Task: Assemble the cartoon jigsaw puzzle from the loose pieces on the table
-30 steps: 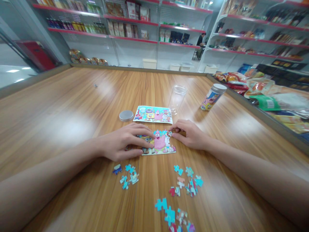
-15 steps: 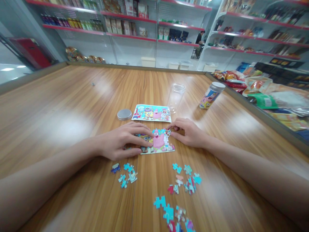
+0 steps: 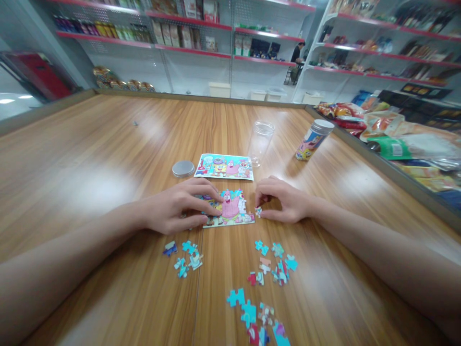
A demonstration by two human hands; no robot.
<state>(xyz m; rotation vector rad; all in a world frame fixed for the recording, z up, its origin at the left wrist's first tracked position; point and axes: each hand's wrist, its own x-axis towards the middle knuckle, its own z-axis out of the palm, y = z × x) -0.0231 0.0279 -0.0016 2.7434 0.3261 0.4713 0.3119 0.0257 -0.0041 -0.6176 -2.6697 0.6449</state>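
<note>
Wooden table point(image 3: 108, 158), left hand point(image 3: 173, 211) covering puzzle point(image 3: 230, 209)

A wooden table point(image 3: 90, 158) carries a half-built jigsaw point(image 3: 227, 209), loose pieces point(image 3: 273, 266), a reference card point(image 3: 225, 166) — plus a metal lid point(image 3: 183, 168) and two jars point(image 3: 261, 142).

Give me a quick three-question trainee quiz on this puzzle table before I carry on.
1. True or false: the left hand rests on the part-built puzzle.
2. What does the right hand pinch? A) metal lid B) puzzle piece C) clear jar
3. Which stands nearer the reference picture: the clear jar or the printed tube?

Key: 1 true. 2 B, a puzzle piece just off the puzzle's right edge. 3 the clear jar.
</note>
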